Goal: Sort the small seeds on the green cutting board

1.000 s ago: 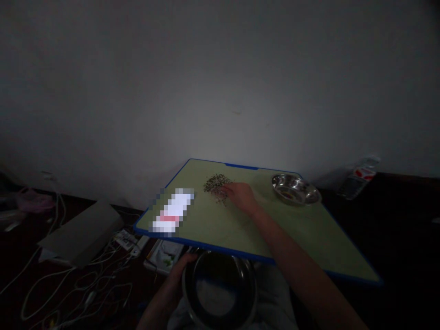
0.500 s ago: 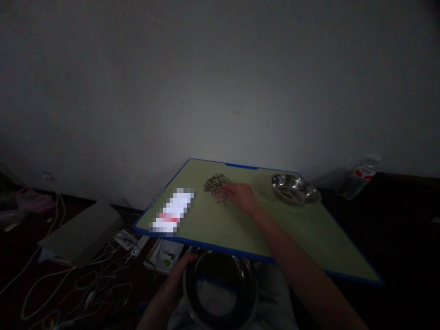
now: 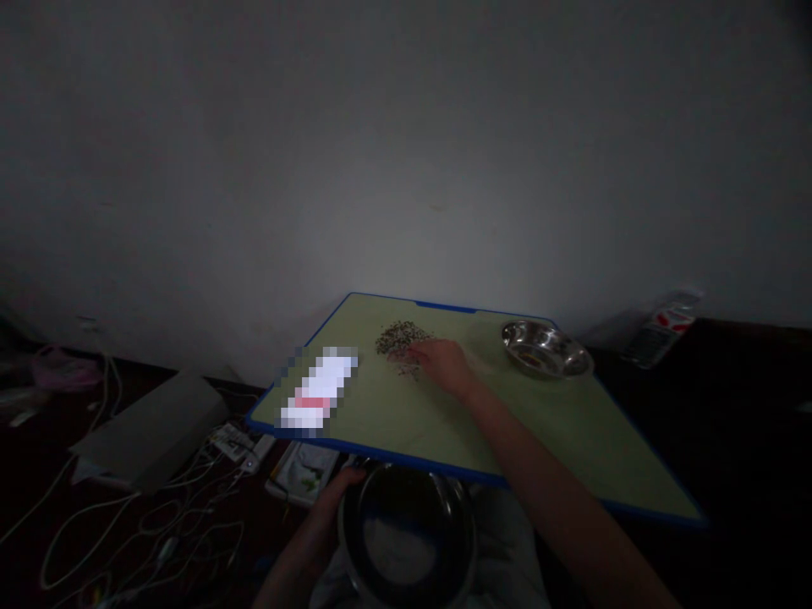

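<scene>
In the dim light, my right hand (image 3: 444, 365) reaches over the folding table (image 3: 381, 419), its fingertips pressed together at the near right side of a pile of small dark and pale grains (image 3: 403, 338). Whatever lies between those fingers is too small to make out. Below the table's front edge, my left hand (image 3: 342, 486) grips the left rim of a round metal bowl (image 3: 409, 541) resting on my lap. The bowl's inside is dark, with a pale patch at the bottom. A second, shiny steel bowl (image 3: 546, 351) stands on the table right of my right hand, with something small in it.
A lit, blurred-out phone (image 3: 320, 391) lies at the table's left. Tangled cables (image 3: 168, 529), a power strip (image 3: 257, 452) and a grey box (image 3: 152, 431) are on the floor to the left. A bag with a red mark (image 3: 663, 330) leans by the wall at right.
My right fingers have shifted very slightly left at the pile's edge. My left hand and both bowls have stayed put.
</scene>
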`<state>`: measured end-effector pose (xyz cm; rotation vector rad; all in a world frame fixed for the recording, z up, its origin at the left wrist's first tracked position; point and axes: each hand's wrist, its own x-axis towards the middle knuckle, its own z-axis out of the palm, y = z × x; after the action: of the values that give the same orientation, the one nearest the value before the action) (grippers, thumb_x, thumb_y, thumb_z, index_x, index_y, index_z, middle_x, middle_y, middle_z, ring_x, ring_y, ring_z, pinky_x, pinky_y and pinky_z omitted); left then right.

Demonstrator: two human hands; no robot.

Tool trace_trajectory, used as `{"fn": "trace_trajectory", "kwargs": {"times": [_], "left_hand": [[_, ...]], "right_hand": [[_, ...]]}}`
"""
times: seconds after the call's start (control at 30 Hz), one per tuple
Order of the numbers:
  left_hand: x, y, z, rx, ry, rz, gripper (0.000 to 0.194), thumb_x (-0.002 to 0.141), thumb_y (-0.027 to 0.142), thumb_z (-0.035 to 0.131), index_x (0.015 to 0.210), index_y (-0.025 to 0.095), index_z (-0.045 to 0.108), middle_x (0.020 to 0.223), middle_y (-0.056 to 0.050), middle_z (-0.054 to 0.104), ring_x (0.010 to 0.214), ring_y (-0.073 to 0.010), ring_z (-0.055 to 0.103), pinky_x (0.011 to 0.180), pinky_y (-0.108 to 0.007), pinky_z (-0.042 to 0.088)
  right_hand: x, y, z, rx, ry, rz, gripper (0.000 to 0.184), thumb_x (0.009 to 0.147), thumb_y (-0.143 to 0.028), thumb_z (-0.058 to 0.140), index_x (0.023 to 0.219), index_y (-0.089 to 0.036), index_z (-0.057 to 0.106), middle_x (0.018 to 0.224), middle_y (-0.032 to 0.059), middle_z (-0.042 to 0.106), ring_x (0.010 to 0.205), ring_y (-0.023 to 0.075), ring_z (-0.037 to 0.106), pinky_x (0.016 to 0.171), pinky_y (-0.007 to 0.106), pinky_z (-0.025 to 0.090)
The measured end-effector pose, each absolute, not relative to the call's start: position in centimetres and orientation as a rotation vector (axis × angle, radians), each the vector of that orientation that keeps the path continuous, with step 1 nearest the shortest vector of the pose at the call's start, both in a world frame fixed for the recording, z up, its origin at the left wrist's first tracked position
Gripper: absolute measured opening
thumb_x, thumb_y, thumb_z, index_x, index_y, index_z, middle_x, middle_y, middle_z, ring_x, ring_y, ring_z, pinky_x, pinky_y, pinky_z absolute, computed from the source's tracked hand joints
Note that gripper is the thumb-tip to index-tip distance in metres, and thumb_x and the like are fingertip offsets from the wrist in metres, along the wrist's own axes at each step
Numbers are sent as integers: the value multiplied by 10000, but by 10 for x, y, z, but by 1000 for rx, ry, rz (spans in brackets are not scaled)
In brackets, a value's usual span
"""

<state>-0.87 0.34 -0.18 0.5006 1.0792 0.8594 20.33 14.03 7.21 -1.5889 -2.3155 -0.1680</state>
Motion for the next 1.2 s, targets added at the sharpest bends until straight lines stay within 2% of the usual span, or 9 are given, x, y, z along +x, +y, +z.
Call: {"fn": "trace_trajectory", "kwargs": {"times": [0.13,0.6,0.8,0.93,1.1,1.2], "left_hand": [[-8,3,-1,496,1091,839,167,622,306,634,637,154,700,583,-38,719,717,-282,655,693,-357,456],[-8,3,0,481,1105,861,123,632,261,623,637,151,678,576,-23,709,602,-206,634,658,-307,449],[-4,4,4,463,1084,849,136,648,251,606,591,142,663,533,-16,693,545,-169,609,620,-272,434],[-3,3,6,456,1107,846,165,656,269,595,559,148,654,505,-4,684,500,-158,592,589,-267,426],[-3,1,11,448,1090,849,195,678,272,558,586,138,666,526,-18,702,531,-167,611,612,-271,440],[-3,0,12,435,1082,848,213,690,258,539,563,137,658,511,-19,697,512,-157,602,590,-262,434]], "right_hand": [[204,142,71,-1614,-2280,-187,334,895,-340,367,1044,-249,651,1029,45,668,902,188,619,780,266,429],[204,145,69,-1530,-2315,-154,326,894,-310,367,1034,-228,650,1021,54,669,921,193,611,786,278,432],[201,145,69,-1471,-2364,-118,308,863,-243,409,1079,-254,629,1048,38,659,943,182,599,806,272,426],[200,142,71,-1390,-2415,-98,359,830,-164,428,1127,-275,595,1090,16,642,981,178,586,835,279,421],[200,140,69,-1355,-2438,-88,479,732,-54,449,1159,-226,580,1118,21,629,1008,181,576,877,280,404],[202,140,66,-1348,-2430,-66,451,735,-71,447,1129,-222,603,1111,23,632,1010,176,577,878,276,406]]}}
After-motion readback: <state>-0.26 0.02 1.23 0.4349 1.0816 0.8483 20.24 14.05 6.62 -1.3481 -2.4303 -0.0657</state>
